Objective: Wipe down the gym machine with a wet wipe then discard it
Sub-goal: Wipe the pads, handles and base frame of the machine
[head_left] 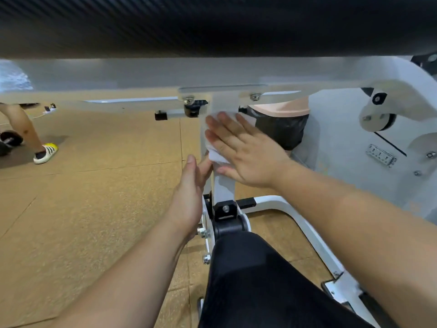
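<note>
A white wet wipe lies pressed flat against the white upright post of the gym machine, under the black padded bench. My right hand covers the wipe with spread fingers and holds it on the post's front face. My left hand rests against the post's left side just below the wipe, fingers touching the wipe's lower edge. The wipe shows above and below my right fingers.
A bin with a black liner and a peach rim stands behind the post. The machine's white side housing fills the right. A white base tube curves over the tan floor. My black-clad knee is below. Another person's leg and sandal are far left.
</note>
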Demonstrator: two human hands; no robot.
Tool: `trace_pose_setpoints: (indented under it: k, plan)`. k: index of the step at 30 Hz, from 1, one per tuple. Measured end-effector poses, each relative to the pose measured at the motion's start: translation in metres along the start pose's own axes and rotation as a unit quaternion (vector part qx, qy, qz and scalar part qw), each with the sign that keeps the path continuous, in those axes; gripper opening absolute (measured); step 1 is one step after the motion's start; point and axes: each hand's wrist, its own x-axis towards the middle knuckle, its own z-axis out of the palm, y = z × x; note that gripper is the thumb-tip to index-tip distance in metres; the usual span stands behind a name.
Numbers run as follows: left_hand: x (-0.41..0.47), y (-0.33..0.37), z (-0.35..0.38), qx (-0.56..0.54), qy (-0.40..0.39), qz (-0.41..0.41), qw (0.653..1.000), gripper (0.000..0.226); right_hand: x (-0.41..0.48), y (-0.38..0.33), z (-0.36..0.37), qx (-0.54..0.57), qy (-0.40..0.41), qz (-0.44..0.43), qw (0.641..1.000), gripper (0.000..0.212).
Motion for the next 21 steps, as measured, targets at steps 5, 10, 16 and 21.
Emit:
trace_pose_setpoints:
  k: [5,10,16,21]
  plan:
    - [0.002,0.0,-0.007,-0.018,-0.018,-0.012,1.0,0.069,0.019,0.028,-0.018,0.022,0.016,-0.007,1.0,0.096]
    - [0.001,0.0,-0.019,-0.04,-0.016,-0.01,0.999,0.069,-0.009,-0.015,0.008,0.036,-0.014,0.046,0.998,0.101]
    - [-0.026,-0.024,-0.014,-0.003,0.063,-0.037,0.997,0.059,-0.048,-0.028,0.022,0.044,-0.078,-0.068,0.994,0.087]
    - [-0.038,-0.062,-0.02,0.065,0.024,-0.125,0.99,0.074,-0.023,0.01,0.001,-0.008,-0.049,-0.065,0.997,0.084]
